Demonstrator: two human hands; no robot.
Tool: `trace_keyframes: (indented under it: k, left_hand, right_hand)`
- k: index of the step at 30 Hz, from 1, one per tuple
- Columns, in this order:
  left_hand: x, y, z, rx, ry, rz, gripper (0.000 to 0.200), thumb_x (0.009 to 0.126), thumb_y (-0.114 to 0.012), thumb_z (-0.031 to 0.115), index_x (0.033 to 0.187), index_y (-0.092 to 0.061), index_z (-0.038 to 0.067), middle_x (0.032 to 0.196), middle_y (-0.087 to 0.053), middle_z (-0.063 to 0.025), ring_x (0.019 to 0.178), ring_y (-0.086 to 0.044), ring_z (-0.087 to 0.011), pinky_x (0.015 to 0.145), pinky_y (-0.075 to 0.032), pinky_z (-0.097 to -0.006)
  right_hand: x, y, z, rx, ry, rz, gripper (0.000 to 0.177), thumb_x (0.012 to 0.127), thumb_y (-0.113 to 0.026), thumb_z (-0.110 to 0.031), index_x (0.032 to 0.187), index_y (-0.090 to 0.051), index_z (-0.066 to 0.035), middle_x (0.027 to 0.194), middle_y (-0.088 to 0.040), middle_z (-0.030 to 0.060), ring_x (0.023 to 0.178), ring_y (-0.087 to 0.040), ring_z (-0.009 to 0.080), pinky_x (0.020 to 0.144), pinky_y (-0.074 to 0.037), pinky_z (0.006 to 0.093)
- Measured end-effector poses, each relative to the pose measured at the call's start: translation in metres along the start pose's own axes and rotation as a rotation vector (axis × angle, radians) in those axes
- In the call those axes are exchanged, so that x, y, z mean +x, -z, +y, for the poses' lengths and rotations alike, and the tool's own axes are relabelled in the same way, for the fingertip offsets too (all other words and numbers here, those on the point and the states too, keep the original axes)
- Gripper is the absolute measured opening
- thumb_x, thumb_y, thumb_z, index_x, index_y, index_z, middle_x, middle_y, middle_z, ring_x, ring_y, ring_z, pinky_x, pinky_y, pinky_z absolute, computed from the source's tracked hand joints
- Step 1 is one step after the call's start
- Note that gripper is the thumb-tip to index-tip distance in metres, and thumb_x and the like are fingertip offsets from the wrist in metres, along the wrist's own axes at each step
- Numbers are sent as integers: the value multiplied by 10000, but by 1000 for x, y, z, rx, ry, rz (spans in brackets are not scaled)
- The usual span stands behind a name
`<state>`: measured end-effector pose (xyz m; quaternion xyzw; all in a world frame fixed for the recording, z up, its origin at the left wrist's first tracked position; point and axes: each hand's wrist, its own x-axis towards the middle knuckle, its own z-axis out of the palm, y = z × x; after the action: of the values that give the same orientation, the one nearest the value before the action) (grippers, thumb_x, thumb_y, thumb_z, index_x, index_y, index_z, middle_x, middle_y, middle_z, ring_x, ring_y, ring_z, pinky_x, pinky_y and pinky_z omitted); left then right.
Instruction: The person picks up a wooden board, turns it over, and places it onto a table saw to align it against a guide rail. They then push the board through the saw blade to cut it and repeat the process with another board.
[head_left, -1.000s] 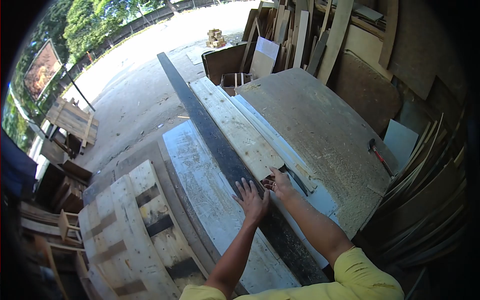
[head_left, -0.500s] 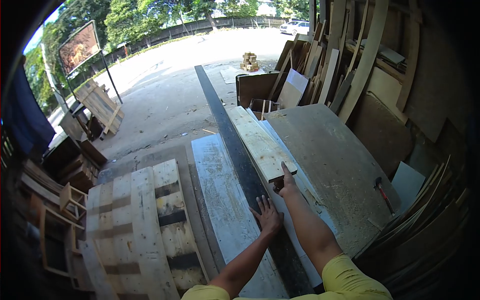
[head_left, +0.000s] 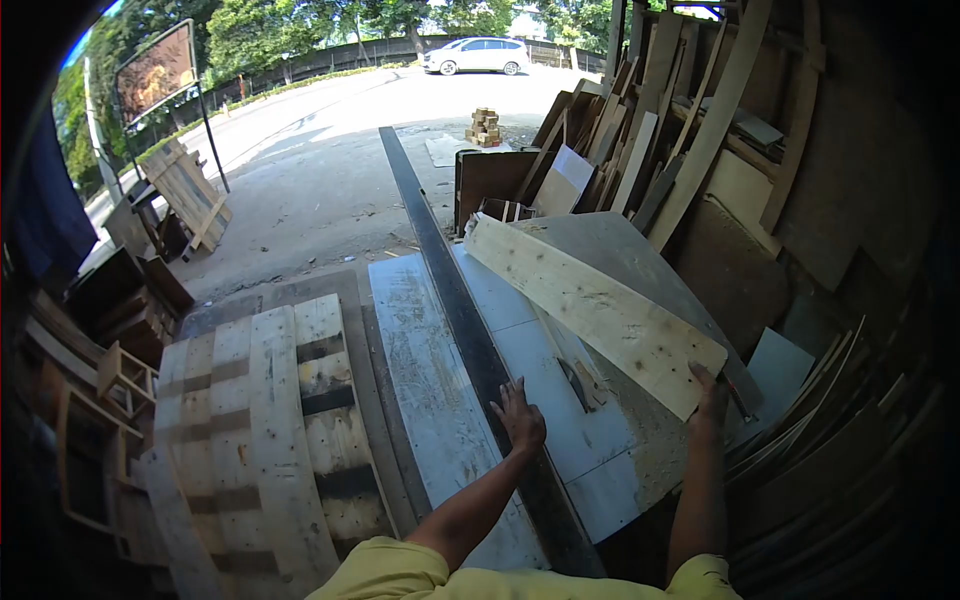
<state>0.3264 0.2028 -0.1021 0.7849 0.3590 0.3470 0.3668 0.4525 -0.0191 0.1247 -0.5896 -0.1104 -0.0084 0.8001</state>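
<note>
A pale wooden board [head_left: 600, 310] lies slantwise over the right side of the white-and-brown work table [head_left: 600, 490]. At the board's near right end, my right hand [head_left: 708, 392] is closed on it, thumb on top and the other fingers mostly hidden. My left hand [head_left: 520, 418] rests with spread fingers on the long black bar [head_left: 460, 330] that runs lengthwise over the table. Between bar and board, a dark curved edge like a saw blade [head_left: 575, 382] shows in a slot of the table top.
A slatted wooden pallet [head_left: 280, 430] lies to the left. Boards and offcuts [head_left: 690, 130] lean along the right wall. A hammer [head_left: 742, 400] lies partly hidden by my right hand. Ahead are a stack of small blocks [head_left: 484, 128] and a car [head_left: 475, 56] on the road.
My right hand has swung the board's near end to the right, away from the black bar, uncovering the slot. My left hand stays on the bar. The car has moved left.
</note>
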Motion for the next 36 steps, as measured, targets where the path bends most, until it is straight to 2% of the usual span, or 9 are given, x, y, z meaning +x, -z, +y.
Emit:
trace_keyframes:
  k: [8, 14, 16, 18, 22, 24, 26, 30, 36]
  left_hand:
    - [-75, 14, -1, 90, 49, -69, 655, 852, -483, 83, 1479, -298, 113, 1509, -330, -229, 1460, -188, -374, 1143, -5, -620]
    - [-102, 37, 34, 253, -4, -171, 795, 869, -540, 192, 1545, -129, 115, 1612, -4, -183, 1491, 41, -359, 1127, 20, -636]
    - [-115, 34, 79, 81, -200, -188, 806, 871, -568, 209, 1538, -131, 91, 1605, -50, -194, 1491, 8, -365, 1127, -7, -640]
    - [-132, 3, 124, -291, -286, -300, 779, 895, -599, 280, 1519, -183, 69, 1540, -262, -231, 1444, -211, -396, 1160, -183, -493]
    - [-178, -45, 231, -1163, 696, -1156, 838, 895, -494, 630, 1495, -282, 85, 1494, -386, -115, 1363, -379, -314, 1113, -304, -479]
    - [-210, -7, 298, -1505, 972, -1506, 761, 906, -517, 586, 1444, -368, 69, 1425, -445, -109, 1292, -443, -306, 1068, -366, -488]
    - [-277, -89, 265, -1355, 994, -1653, 718, 911, -538, 560, 1394, -417, 43, 1351, -489, -113, 1225, -492, -288, 1027, -414, -485]
    - [-351, -62, 265, -1063, 1097, -1741, 686, 910, -547, 531, 1317, -505, -20, 1139, -589, -122, 967, -547, -264, 896, -460, -448]
    - [-354, -91, 244, -974, 792, -1936, 678, 940, -516, 548, 1399, -458, 54, 1320, -552, -107, 1201, -528, -242, 1033, -419, -390]
  right_hand:
    - [-48, 149, -121, -388, 266, 60, 475, 799, -753, -180, 1181, -584, 46, 1104, -626, 97, 1012, -588, 204, 920, -437, 319]
    - [-89, 229, -125, -317, 232, 185, 550, 838, -722, -157, 1292, -500, 61, 1168, -609, 133, 1074, -591, 239, 963, -450, 351]
    - [-114, 268, -133, -234, 167, 212, 567, 859, -708, -219, 1303, -494, 61, 1197, -608, 139, 1093, -596, 263, 960, -465, 364]
    - [-145, 310, -139, 42, -25, 250, 597, 872, -694, -298, 1308, -494, 56, 1223, -603, 152, 1081, -614, 294, 943, -486, 384]
    - [-238, 386, -175, -80, -79, 440, 567, 936, -590, -343, 1320, -485, 60, 1248, -600, 178, 1096, -617, 310, 950, -494, 400]
    - [-295, 427, -192, -113, -142, 524, 564, 940, -580, -341, 1323, -481, 60, 1254, -596, 181, 1105, -613, 311, 955, -492, 403]
    - [-346, 454, -208, -158, -223, 600, 561, 944, -569, -340, 1326, -478, 61, 1261, -592, 185, 1114, -608, 313, 961, -489, 407]
    - [-393, 484, -236, -233, -382, 682, 556, 953, -548, -336, 1333, -471, 62, 1273, -583, 191, 1133, -599, 316, 971, -484, 414]
    - [-355, 521, -239, -283, -507, 556, 548, 965, -517, -332, 1342, -461, 63, 1292, -571, 201, 1160, -585, 321, 988, -477, 425]
